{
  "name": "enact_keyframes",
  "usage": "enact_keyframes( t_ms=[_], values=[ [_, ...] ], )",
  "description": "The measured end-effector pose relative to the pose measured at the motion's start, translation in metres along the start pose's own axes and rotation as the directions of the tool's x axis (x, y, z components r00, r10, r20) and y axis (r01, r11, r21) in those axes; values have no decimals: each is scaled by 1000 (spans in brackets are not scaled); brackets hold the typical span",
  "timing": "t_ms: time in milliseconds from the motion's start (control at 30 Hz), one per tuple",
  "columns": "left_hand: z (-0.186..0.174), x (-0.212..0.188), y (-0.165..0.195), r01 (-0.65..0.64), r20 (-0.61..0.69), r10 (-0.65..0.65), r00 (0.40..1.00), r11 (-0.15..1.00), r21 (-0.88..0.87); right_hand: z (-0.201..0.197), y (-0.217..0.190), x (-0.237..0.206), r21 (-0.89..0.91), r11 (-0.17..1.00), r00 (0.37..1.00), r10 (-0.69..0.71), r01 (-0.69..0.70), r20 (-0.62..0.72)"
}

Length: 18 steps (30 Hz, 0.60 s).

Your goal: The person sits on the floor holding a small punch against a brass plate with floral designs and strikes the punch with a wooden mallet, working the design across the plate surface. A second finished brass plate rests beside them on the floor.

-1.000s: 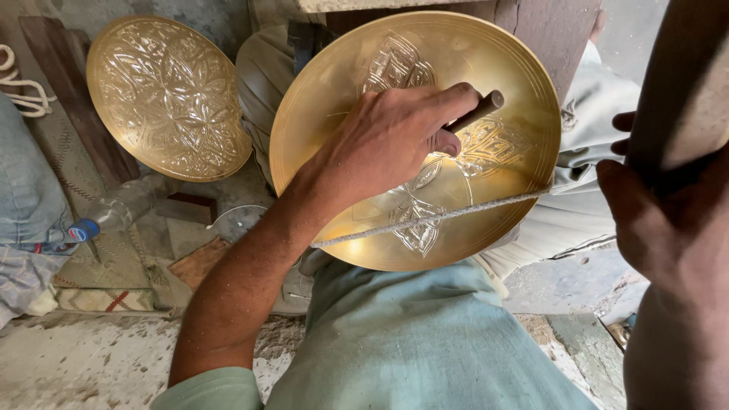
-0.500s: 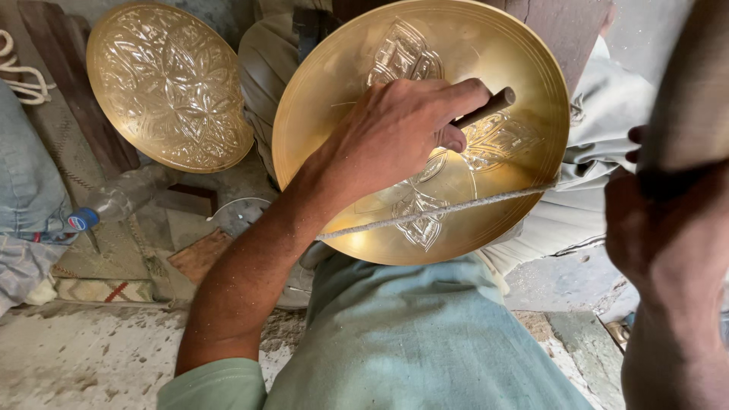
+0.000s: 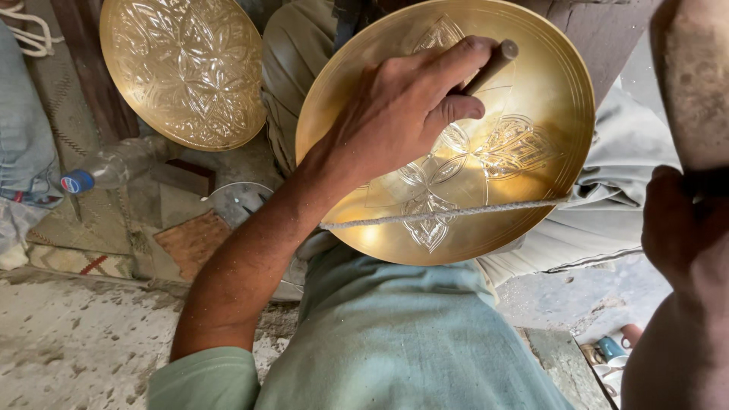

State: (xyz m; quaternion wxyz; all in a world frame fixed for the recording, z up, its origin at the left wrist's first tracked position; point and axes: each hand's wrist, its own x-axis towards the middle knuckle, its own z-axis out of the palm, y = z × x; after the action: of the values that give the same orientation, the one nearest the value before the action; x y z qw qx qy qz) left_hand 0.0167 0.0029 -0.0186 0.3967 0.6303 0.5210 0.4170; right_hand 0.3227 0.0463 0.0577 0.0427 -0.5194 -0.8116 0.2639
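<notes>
A round brass plate [image 3: 547, 99] with a partly engraved flower pattern leans on my lap, tilted toward me. My left hand [image 3: 402, 114] rests on its upper middle, gripping a thin metal punch [image 3: 493, 64] whose butt end sticks out past my fingers. A white cord [image 3: 456, 215] runs across the plate's lower part. My right hand [image 3: 676, 228], blurred at the right edge and clear of the plate, is closed around the handle of a wooden mallet [image 3: 695, 83] held up close to the camera.
A second brass plate [image 3: 182, 68], fully engraved, leans at the upper left. Below it lie a plastic bottle [image 3: 106, 171] and a brown wooden block [image 3: 194, 239]. The rough concrete floor [image 3: 76, 342] is at the lower left. Small cups [image 3: 611, 349] sit at the lower right.
My left hand has shifted the punch slightly up and right on the plate. The mallet in my right hand now fills more of the right edge.
</notes>
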Motion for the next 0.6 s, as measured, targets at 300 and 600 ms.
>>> enact_keyframes(
  t_ms=[300,600],
  values=[
    [-1,4,-1,82,81,-94,992,987,137,-2,-10,28,-82,992,995,-97,100,40],
    [0,0,2,39,61,-49,997,986,159,-2,-9,21,-68,993,993,-96,101,66]
  ],
)
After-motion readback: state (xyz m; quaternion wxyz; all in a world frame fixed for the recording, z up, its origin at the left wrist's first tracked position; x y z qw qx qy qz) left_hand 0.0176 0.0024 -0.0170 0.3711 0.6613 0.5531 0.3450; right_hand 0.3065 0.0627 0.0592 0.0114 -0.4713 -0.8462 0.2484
